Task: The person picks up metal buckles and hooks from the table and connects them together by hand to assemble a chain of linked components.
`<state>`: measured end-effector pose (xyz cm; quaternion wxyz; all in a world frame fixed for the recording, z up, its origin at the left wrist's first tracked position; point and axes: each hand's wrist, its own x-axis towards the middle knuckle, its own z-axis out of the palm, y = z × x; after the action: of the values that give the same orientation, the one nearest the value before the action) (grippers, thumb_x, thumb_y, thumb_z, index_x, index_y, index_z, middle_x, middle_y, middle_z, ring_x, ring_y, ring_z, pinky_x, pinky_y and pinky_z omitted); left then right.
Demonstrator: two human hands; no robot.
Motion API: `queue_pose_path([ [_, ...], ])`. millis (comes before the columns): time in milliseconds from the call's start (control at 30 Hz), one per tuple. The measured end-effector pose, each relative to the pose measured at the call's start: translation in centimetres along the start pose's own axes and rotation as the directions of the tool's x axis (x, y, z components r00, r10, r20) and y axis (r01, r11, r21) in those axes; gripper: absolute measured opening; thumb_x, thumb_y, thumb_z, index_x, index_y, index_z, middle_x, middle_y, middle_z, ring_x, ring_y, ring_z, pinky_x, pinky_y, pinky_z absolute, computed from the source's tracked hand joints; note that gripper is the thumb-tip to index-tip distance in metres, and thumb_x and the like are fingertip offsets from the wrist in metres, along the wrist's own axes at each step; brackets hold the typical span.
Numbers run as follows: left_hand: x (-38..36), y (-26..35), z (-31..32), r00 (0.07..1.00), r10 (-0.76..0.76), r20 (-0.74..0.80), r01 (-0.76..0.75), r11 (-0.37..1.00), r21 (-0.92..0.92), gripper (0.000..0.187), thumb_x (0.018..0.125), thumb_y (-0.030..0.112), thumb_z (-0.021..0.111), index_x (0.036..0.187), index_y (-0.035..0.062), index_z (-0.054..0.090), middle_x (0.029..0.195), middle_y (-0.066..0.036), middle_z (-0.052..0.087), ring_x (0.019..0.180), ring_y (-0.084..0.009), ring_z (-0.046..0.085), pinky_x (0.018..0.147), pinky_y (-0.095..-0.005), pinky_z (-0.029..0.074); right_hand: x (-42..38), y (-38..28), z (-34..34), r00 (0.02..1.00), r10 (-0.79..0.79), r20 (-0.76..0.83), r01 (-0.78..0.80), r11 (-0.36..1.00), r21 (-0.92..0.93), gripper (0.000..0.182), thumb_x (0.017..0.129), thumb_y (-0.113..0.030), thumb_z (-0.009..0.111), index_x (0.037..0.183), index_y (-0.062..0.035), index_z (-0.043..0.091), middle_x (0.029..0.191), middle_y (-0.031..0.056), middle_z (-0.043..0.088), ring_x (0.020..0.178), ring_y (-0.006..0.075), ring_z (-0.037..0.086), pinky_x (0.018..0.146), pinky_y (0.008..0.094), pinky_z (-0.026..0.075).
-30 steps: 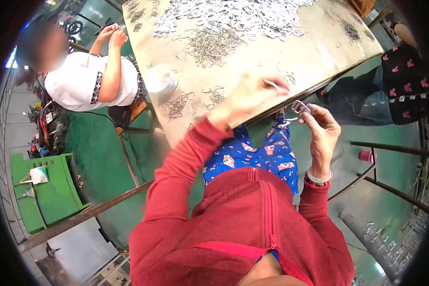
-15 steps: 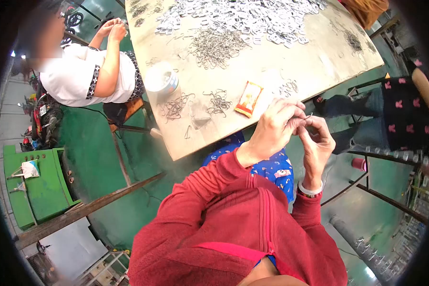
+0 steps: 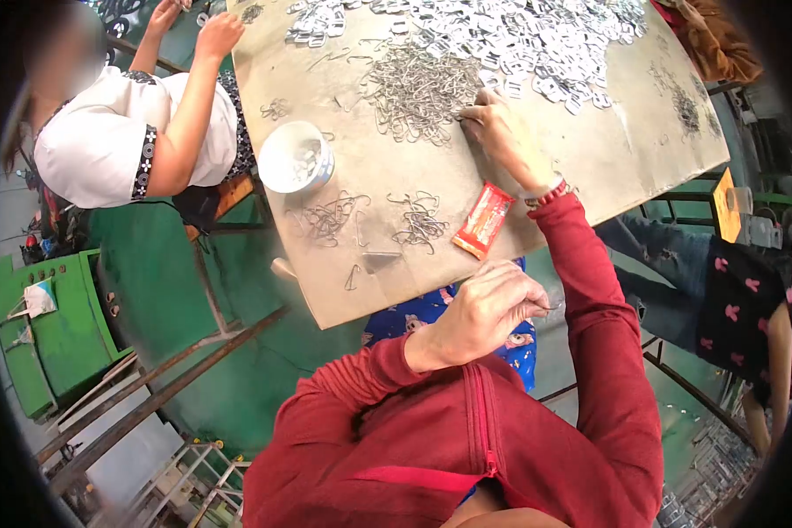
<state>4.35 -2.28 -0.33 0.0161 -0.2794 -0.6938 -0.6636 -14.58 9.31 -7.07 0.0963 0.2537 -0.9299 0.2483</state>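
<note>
My left hand [image 3: 486, 315] is held in front of my body, just off the table's near edge. Its thumb and fingertips pinch a small piece, of which only a thin dark, wire-like end [image 3: 548, 309] shows. My right hand [image 3: 505, 139] is stretched out over the table, fingers bent and a little apart. Those fingertips touch the right edge of a heap of bent wire hooks [image 3: 418, 92]. Past the heap lie many flat silver metal buckles [image 3: 519, 40]. Beside my right wrist is a red wrapped packet [image 3: 484, 220].
Smaller piles of wire hooks [image 3: 418, 220] lie near the front of the table [image 3: 326, 299]. A white tub [image 3: 296, 158] with small pieces inside stands at the left edge. A person in a white top [image 3: 123, 132] sits at the left. Another person [image 3: 730, 299] is at the right.
My hands were together over the table's near edge. My right hand has left the other and reached forward to the wire heap. My left hand has dropped slightly, still pinching.
</note>
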Motion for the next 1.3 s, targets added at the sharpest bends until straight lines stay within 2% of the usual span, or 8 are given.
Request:
queue_pose_path([
  [267, -0.1, 0.1, -0.6, 1.0, 0.01, -0.002, -0.01, 1.0, 0.019, 0.013, 0.074, 0.002, 0.069, 0.082, 0.0027, 0.059, 0.08, -0.008, 0.062, 0.077, -0.0249, 0.06, 0.074, -0.0352, 0.045, 1.4, 0.6, 0.9, 0.954, -0.282, -0.1, 0.238, 0.918, -0.318, 0.01, 0.076, -0.002, 0.055, 0.086, -0.0029, 0.055, 0.095, 0.0143, 0.053, 0.097, 0.0326, 0.051, 0.079, 0.0403, 0.046],
  [333, -0.4, 0.7, -0.4, 0.998, 0.044, -0.04, -0.043, 0.999, 0.019, 0.013, 0.074, 0.004, 0.067, 0.081, 0.0028, 0.057, 0.077, -0.008, 0.059, 0.074, -0.0279, 0.057, 0.071, -0.0365, 0.044, 1.3, 0.3, -0.3, 0.997, -0.053, -0.05, 0.037, 0.962, -0.271, 0.009, 0.076, -0.002, 0.055, 0.086, -0.0023, 0.056, 0.094, 0.0148, 0.054, 0.096, 0.0329, 0.052, 0.079, 0.0404, 0.045],
  [433, -1.3, 1.6, -0.4, 0.999, 0.031, -0.044, -0.029, 0.999, 0.044, 0.013, 0.074, 0.0, 0.068, 0.083, 0.0025, 0.059, 0.079, -0.008, 0.062, 0.075, -0.0247, 0.059, 0.073, -0.0344, 0.046, 1.0, 3.9, -2.6, 0.979, 0.193, -0.07, -0.177, 0.965, 0.195, 0.012, 0.087, -0.011, 0.055, 0.09, 0.0003, 0.06, 0.086, 0.0109, 0.06, 0.08, 0.0226, 0.056, 0.069, 0.0319, 0.045],
  [533, -1.9, 2.1, 0.4, 0.998, 0.047, -0.029, -0.045, 0.997, 0.061, 0.012, 0.075, -0.002, 0.067, 0.084, 0.0018, 0.059, 0.078, -0.008, 0.064, 0.075, -0.0226, 0.061, 0.073, -0.0328, 0.047, -1.4, 4.5, -7.2, 0.903, 0.384, 0.193, -0.398, 0.576, 0.714, 0.018, 0.092, -0.015, 0.053, 0.091, 0.0017, 0.059, 0.077, 0.0043, 0.06, 0.068, 0.009, 0.055, 0.059, 0.0226, 0.043],
  [867, -2.7, 3.6, 2.4, 0.99, 0.126, 0.056, -0.131, 0.987, 0.093, 0.011, 0.078, -0.005, 0.064, 0.083, 0.0006, 0.057, 0.079, -0.009, 0.063, 0.073, -0.021, 0.062, 0.068, -0.0302, 0.049, -11.2, 8.5, -11.6, 0.842, 0.414, 0.345, -0.534, 0.729, 0.428, 0.027, 0.079, -0.001, 0.062, 0.106, 0.0036, 0.063, 0.092, 0.0117, 0.067, 0.08, 0.0135, 0.063, 0.066, 0.0237, 0.051],
  [1067, -2.2, 3.4, 2.7, 0.987, 0.127, 0.099, -0.133, 0.989, 0.064, 0.011, 0.078, -0.004, 0.065, 0.084, 0.0021, 0.057, 0.079, -0.008, 0.062, 0.074, -0.0219, 0.06, 0.071, -0.0314, 0.047, -9.6, 12.8, -10.5, 0.8, 0.597, -0.058, -0.496, 0.713, 0.496, 0.033, 0.087, -0.017, 0.058, 0.117, -0.0025, 0.061, 0.101, 0.0036, 0.067, 0.084, 0.0147, 0.061, 0.073, 0.0278, 0.049],
  [1233, -1.4, 2.5, 3.0, 0.985, 0.137, 0.108, -0.137, 0.991, -0.004, 0.01, 0.078, 0.0, 0.066, 0.084, 0.0032, 0.059, 0.082, -0.008, 0.065, 0.08, -0.0219, 0.063, 0.082, -0.0388, 0.046, -5.8, 14.9, -8.7, 0.778, 0.582, -0.237, -0.582, 0.809, 0.079, 0.034, 0.082, -0.027, 0.063, 0.088, 0.0065, 0.066, 0.073, 0.022, 0.063, 0.066, 0.0236, 0.062, 0.066, 0.0338, 0.048],
  [1300, -0.7, 2.0, 3.2, 0.986, 0.12, 0.113, -0.118, 0.993, -0.025, 0.01, 0.078, 0.001, 0.066, 0.084, 0.0031, 0.059, 0.083, -0.008, 0.065, 0.08, -0.0223, 0.063, 0.082, -0.0388, 0.046, -3.7, 14.0, -8.2, 0.802, 0.572, -0.171, -0.586, 0.809, -0.043, 0.036, 0.08, -0.03, 0.064, 0.092, 0.0043, 0.063, 0.088, 0.0237, 0.061, 0.082, 0.0337, 0.059, 0.075, 0.0404, 0.047],
])
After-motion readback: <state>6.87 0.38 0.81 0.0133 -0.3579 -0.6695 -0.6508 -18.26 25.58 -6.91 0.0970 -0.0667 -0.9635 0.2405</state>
